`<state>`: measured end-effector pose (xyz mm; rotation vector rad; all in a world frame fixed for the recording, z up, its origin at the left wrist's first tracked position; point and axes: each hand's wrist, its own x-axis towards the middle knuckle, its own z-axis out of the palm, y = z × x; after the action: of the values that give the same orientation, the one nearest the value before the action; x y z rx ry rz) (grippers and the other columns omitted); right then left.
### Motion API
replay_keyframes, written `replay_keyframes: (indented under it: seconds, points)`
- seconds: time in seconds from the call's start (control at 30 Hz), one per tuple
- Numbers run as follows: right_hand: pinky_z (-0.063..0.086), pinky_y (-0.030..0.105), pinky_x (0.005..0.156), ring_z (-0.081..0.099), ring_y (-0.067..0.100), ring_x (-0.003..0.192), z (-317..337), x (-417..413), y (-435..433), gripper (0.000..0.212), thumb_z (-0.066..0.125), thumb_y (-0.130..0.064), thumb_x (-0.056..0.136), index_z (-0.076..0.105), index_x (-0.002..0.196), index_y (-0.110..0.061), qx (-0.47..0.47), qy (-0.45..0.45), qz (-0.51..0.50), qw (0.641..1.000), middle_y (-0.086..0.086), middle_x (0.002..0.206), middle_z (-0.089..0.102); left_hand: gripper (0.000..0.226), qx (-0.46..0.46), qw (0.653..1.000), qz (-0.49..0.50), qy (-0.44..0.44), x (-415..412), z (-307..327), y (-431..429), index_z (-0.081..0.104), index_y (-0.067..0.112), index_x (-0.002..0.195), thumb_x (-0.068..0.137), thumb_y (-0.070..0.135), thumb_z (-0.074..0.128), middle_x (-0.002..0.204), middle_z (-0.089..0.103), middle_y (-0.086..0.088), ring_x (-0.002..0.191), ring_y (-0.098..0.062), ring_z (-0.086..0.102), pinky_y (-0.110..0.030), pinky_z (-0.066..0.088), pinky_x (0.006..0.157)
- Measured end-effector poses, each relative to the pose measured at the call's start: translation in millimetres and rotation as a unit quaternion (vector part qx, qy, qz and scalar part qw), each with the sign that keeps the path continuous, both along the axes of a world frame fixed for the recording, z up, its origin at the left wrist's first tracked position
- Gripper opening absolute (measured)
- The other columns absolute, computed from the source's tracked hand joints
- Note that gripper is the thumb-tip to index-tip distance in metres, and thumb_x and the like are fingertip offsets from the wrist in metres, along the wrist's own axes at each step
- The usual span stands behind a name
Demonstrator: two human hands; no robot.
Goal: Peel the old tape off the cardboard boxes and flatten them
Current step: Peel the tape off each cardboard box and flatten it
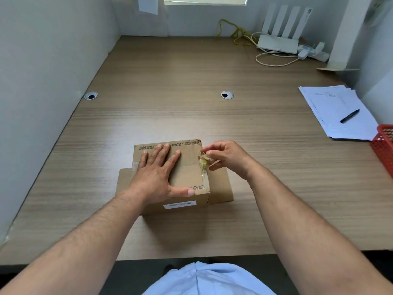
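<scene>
A small brown cardboard box [189, 173] stands near the front of the wooden desk [191, 86], printed text on its top and a white barcode label on its near side. Under it lies a flat piece of cardboard [221, 188]. My left hand [158, 173] lies flat on the box top, fingers spread, pressing it down. My right hand [225, 158] is at the box's right edge, pinching a crumpled wad of clear yellowish tape [204, 161]. A strip of that tape still runs down to the box's right side.
A stack of printed papers [338, 111] with a black pen [349, 116] lies at the right. A red plastic basket [385, 143] sits at the right edge. A white router [278, 42] with cables is at the back right. Two cable holes sit mid-desk.
</scene>
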<state>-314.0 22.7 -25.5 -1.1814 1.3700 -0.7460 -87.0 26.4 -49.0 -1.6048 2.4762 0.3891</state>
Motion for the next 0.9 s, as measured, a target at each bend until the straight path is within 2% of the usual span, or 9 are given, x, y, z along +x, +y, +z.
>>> replay_keyframes:
  seconds: [0.17, 0.23, 0.3, 0.43, 0.53, 0.6, 0.7, 0.8, 0.9]
  points:
    - [0.059, 0.032, 0.071, 0.066, 0.019, 0.075, -1.7, -12.3, 1.1, 0.025, 0.046, 0.006, 0.092, 0.062, 0.112, 0.007, 0.052, -0.098, -0.003, 0.994, 0.014, 0.088, 0.067, 0.135, 0.0, 1.0, -0.001, 0.006, 0.8, -0.6, -0.5, -0.013, 0.035, 0.151, 0.038, 0.104, 0.012, 0.158, -0.024, 0.003, 0.141, -0.013, -0.031, -0.044, -0.018, 0.115]
    - [0.059, 0.03, 0.071, 0.067, 0.018, 0.078, -3.2, -14.5, 1.3, 0.029, 0.052, 0.008, 0.088, 0.063, 0.113, 0.002, 0.06, -0.111, 0.008, 0.992, 0.011, 0.095, 0.067, 0.134, -0.001, 1.0, -0.001, 0.008, 1.1, -1.0, -0.8, -0.012, 0.035, 0.151, 0.039, 0.104, 0.013, 0.158, -0.023, 0.003, 0.141, -0.013, -0.03, -0.044, -0.018, 0.115]
    - [0.057, 0.025, 0.068, 0.064, 0.015, 0.079, -3.5, -9.9, -1.1, 0.031, 0.06, 0.005, 0.084, 0.066, 0.109, -0.011, 0.05, -0.061, 0.035, 0.996, 0.005, 0.096, 0.065, 0.135, -0.001, 1.0, -0.001, 0.008, 1.1, -1.4, -1.1, -0.012, 0.035, 0.151, 0.037, 0.105, 0.012, 0.159, -0.022, 0.002, 0.141, -0.013, -0.029, -0.044, -0.018, 0.115]
    - [0.047, 0.022, 0.06, 0.056, 0.009, 0.063, -3.3, 13.8, -6.8, 0.026, 0.064, 0.009, 0.079, 0.06, 0.08, -0.017, 0.009, 0.063, 0.043, 0.997, -0.005, 0.066, 0.057, 0.136, 0.002, 1.0, -0.002, 0.013, 1.3, -1.1, -1.4, -0.011, 0.035, 0.151, 0.036, 0.106, 0.011, 0.159, -0.021, 0.002, 0.142, -0.013, -0.029, -0.043, -0.019, 0.115]
    - [0.048, 0.02, 0.059, 0.054, 0.009, 0.057, -7.3, 21.2, -4.4, 0.03, 0.062, 0.015, 0.075, 0.057, 0.073, -0.015, -0.009, 0.03, -0.009, 0.999, 0.0, 0.065, 0.053, 0.135, 0.003, 1.0, 0.0, 0.011, 1.8, -0.5, -2.0, -0.011, 0.035, 0.151, 0.038, 0.105, 0.012, 0.159, -0.021, 0.002, 0.142, -0.013, -0.029, -0.043, -0.019, 0.115]
    - [0.047, 0.021, 0.062, 0.052, 0.009, 0.061, -11.4, 23.2, 1.3, 0.028, 0.062, 0.011, 0.074, 0.057, 0.07, -0.017, -0.076, 0.102, -0.041, 0.991, -0.001, 0.07, 0.053, 0.135, 0.004, 1.0, 0.004, 0.011, 0.1, 0.1, -2.2, -0.011, 0.035, 0.151, 0.038, 0.105, 0.012, 0.159, -0.021, 0.002, 0.142, -0.013, -0.029, -0.044, -0.019, 0.115]
    - [0.046, 0.032, 0.065, 0.055, 0.022, 0.073, -21.8, 31.9, 21.1, 0.017, 0.059, 0.008, 0.074, 0.061, 0.074, -0.008, -0.28, 0.282, -0.057, 0.916, 0.009, 0.083, 0.059, 0.135, 0.003, 1.0, 0.013, 0.01, -1.5, 1.2, -2.6, -0.01, 0.035, 0.151, 0.038, 0.104, 0.013, 0.159, -0.021, 0.002, 0.142, -0.013, -0.028, -0.044, -0.018, 0.115]
    - [0.051, 0.036, 0.055, 0.059, 0.032, 0.067, -31.8, 33.0, 41.4, 0.012, 0.068, 0.012, 0.071, 0.064, 0.076, 0.002, -0.449, 0.355, -0.065, 0.817, 0.017, 0.078, 0.06, 0.135, 0.002, 1.0, 0.001, 0.009, -0.8, 0.9, -1.0, -0.01, 0.035, 0.151, 0.038, 0.104, 0.014, 0.159, -0.021, 0.002, 0.142, -0.013, -0.028, -0.044, -0.018, 0.115]
    - [0.055, 0.037, 0.066, 0.063, 0.031, 0.074, -34.4, 24.3, 55.3, 0.021, 0.07, 0.01, 0.07, 0.072, 0.089, 0.001, -0.465, 0.33, -0.048, 0.82, 0.015, 0.085, 0.064, 0.135, 0.001, 1.0, -0.002, 0.006, 0.2, 0.9, -0.5, -0.01, 0.035, 0.151, 0.038, 0.104, 0.015, 0.159, -0.02, 0.002, 0.142, -0.013, -0.028, -0.044, -0.018, 0.115]
